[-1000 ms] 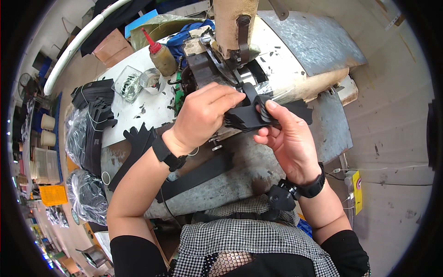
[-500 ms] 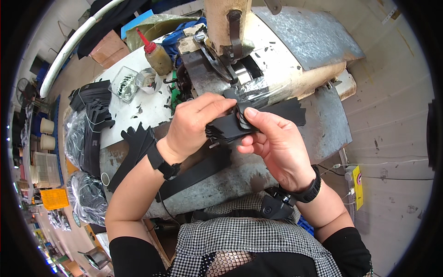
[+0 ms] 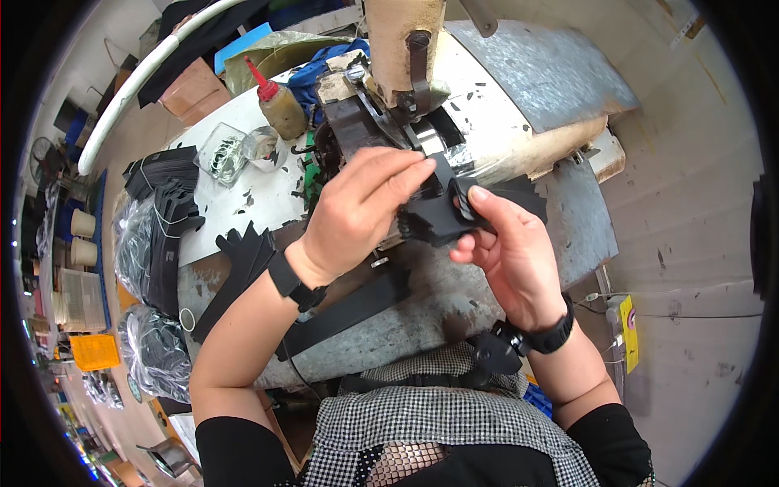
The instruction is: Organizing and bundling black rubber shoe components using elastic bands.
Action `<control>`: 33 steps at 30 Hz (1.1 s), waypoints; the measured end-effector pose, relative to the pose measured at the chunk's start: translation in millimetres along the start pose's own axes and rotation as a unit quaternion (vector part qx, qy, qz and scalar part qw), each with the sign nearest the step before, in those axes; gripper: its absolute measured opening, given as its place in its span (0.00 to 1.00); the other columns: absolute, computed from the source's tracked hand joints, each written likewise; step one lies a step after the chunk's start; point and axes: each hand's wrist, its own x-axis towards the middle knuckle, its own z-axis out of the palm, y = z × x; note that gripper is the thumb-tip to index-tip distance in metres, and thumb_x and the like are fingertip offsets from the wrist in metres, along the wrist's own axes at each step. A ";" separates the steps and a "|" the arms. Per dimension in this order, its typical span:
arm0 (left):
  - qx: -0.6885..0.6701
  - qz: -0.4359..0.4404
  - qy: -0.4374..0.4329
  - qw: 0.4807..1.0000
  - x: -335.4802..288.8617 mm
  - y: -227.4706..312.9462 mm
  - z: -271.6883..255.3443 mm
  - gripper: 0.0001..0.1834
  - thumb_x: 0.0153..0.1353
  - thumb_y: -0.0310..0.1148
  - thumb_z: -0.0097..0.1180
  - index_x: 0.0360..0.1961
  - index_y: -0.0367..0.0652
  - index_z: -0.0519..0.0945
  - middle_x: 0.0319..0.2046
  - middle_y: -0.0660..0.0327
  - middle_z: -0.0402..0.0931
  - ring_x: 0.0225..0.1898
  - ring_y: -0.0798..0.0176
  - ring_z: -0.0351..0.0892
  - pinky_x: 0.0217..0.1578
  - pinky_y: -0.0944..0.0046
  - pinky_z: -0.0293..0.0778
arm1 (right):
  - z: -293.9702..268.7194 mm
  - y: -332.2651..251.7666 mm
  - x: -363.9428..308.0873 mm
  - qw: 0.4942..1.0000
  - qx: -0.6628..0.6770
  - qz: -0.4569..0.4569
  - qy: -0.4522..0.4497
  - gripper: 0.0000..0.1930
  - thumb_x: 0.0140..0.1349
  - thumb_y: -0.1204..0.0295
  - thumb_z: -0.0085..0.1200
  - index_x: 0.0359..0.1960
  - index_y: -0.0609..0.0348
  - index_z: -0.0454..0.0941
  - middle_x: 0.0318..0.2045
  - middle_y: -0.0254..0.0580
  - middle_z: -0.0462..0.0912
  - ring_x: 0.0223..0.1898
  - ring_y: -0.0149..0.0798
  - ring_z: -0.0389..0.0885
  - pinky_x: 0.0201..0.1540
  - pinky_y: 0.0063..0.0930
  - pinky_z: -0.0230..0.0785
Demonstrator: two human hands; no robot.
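Note:
In front of a beige machine [image 3: 406, 53] with a round metal roller, both my hands are raised close together. My left hand [image 3: 357, 213] is closed, fingertips pinching a narrow black strip [image 3: 442, 174]. My right hand [image 3: 519, 256] is closed too, its thumb and fingers gripping small folded black pieces [image 3: 462, 199] of flat, leather-like material. Beneath the hands is a dark stack of similar pieces [image 3: 428, 219], partly hidden and blurred. A long black strip [image 3: 349, 312] lies on the worn metal tabletop [image 3: 430, 337] nearer me.
Black cut pieces [image 3: 235, 268] fan out by my left wrist; tied bundles [image 3: 166, 227] and plastic bags [image 3: 154, 349] lie farther left. A red-tipped bottle [image 3: 280, 105] and clear containers [image 3: 221, 154] stand on the white surface. A metal sheet [image 3: 544, 73] covers the far right.
Both hands have shifted slightly right with the black pieces. A strip now stands up from my left fingertips, and the pieces at my right thumb have moved right.

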 end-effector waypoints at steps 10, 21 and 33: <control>-0.109 -0.129 -0.090 0.981 -8.0 11.8 -10.2 0.20 0.52 0.18 0.58 0.48 0.39 0.80 0.34 0.54 0.80 0.33 0.56 0.83 0.33 0.65 0.81 | 5.6 3.9 -5.2 0.998 -0.004 0.045 -0.033 0.12 0.63 0.67 0.60 0.39 0.65 0.82 0.30 0.37 0.83 0.24 0.25 0.80 0.30 0.22 0.81; -0.020 -0.077 -0.088 0.993 -0.4 -6.3 -12.8 0.14 0.46 0.19 0.57 0.38 0.37 0.82 0.34 0.54 0.81 0.34 0.51 0.83 0.35 0.61 0.80 | 18.8 -2.4 11.5 0.998 0.004 0.037 -0.047 0.11 0.65 0.67 0.58 0.40 0.65 0.81 0.31 0.37 0.84 0.24 0.26 0.80 0.30 0.22 0.80; -0.175 -0.082 -0.085 0.977 -1.3 21.5 -9.1 0.31 0.50 0.18 0.61 0.59 0.38 0.74 0.41 0.51 0.81 0.38 0.55 0.83 0.41 0.63 0.79 | 3.7 -5.4 -19.3 0.999 -0.035 0.016 -0.037 0.11 0.64 0.67 0.59 0.39 0.64 0.82 0.26 0.38 0.83 0.21 0.26 0.80 0.27 0.22 0.80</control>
